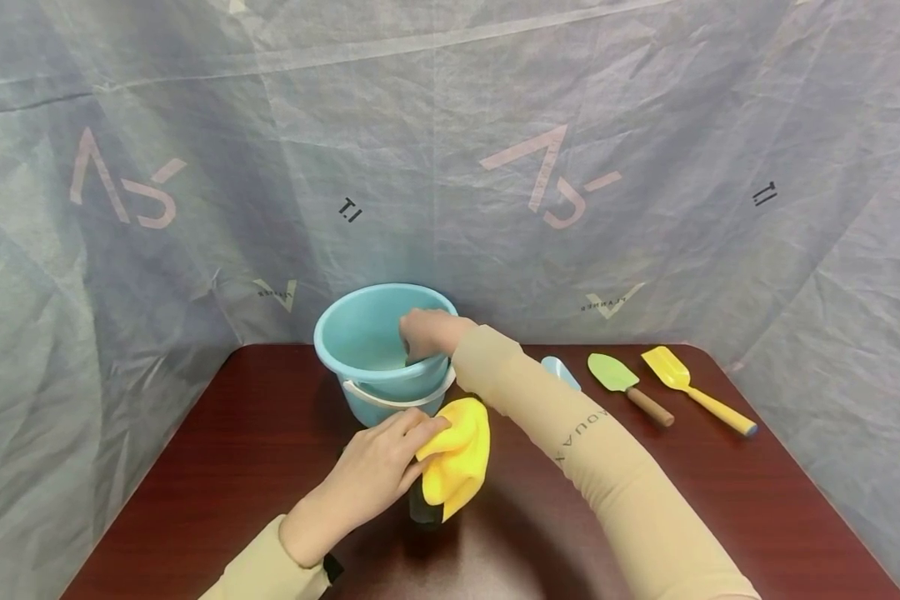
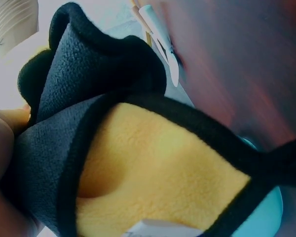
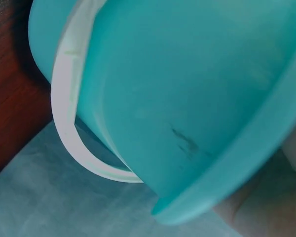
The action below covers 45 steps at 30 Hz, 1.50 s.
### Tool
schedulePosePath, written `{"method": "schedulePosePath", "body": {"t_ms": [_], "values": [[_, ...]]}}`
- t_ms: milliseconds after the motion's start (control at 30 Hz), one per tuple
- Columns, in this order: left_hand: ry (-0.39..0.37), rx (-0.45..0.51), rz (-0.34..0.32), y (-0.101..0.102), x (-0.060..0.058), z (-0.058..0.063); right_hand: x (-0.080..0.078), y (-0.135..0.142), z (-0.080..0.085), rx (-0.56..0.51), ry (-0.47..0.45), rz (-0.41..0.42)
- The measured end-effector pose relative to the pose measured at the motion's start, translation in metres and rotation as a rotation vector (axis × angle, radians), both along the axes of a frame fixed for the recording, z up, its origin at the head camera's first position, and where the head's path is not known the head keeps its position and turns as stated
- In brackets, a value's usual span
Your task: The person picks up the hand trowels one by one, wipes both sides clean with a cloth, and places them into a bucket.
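The left hand (image 1: 386, 458) pinches the cloth (image 1: 461, 454) between thumb and fingers, closed firmly enough to bunch it, so that its yellow face turns up in the head view while a dark face and black edging show at the left wrist. The cloth hangs just in front of the bucket (image 1: 333, 358), low on its right side; whether the two touch is unclear. The bucket stands on the surface (image 1: 247, 467), its white handle (image 3: 66, 94) hanging down the outer wall. The right hand (image 1: 429, 332) reaches over the rim into the bucket, its fingertips hidden, so whether it grips the wall or merely presses it from inside cannot be told. A dark mark (image 3: 186, 144) shows on the outer wall. The step in hand looks like bracing the bucket while the cloth is held ready beside it. Bringing the cloth flat against that mark would call for steady support from the right hand, as the bucket could slide or tip under a push. Well to the right lie a green trowel (image 1: 611, 372), a yellow shovel (image 1: 667, 368) and a blue tool (image 1: 561, 372), partly behind the sleeve (image 1: 570, 417).
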<state>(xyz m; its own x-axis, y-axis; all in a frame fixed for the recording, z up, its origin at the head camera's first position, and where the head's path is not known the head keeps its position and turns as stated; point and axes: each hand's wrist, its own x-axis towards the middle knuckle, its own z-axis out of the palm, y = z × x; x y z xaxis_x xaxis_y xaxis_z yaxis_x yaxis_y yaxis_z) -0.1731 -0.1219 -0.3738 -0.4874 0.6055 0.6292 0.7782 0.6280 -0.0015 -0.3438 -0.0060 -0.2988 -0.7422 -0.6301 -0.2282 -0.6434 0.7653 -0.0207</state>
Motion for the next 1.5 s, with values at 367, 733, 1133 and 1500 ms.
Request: {"method": "schedulePosePath", "body": {"t_ms": [367, 733, 1133, 1500], "values": [[-0.025, 0.019, 0.000, -0.003, -0.001, 0.004, 0.029, 0.022, 0.032, -0.099, 0.103, 0.066], [-0.034, 0.045, 0.015, -0.013, -0.002, 0.009, 0.059, 0.073, 0.055, -0.183, 0.226, 0.047], [-0.060, 0.070, 0.135, -0.030, 0.003, 0.009, 0.079, 0.146, 0.037, -0.288, 0.412, -0.137], [0.008, 0.044, 0.191, -0.037, 0.001, 0.005, 0.086, 0.198, -0.034, -0.332, 0.510, -0.258]]}}
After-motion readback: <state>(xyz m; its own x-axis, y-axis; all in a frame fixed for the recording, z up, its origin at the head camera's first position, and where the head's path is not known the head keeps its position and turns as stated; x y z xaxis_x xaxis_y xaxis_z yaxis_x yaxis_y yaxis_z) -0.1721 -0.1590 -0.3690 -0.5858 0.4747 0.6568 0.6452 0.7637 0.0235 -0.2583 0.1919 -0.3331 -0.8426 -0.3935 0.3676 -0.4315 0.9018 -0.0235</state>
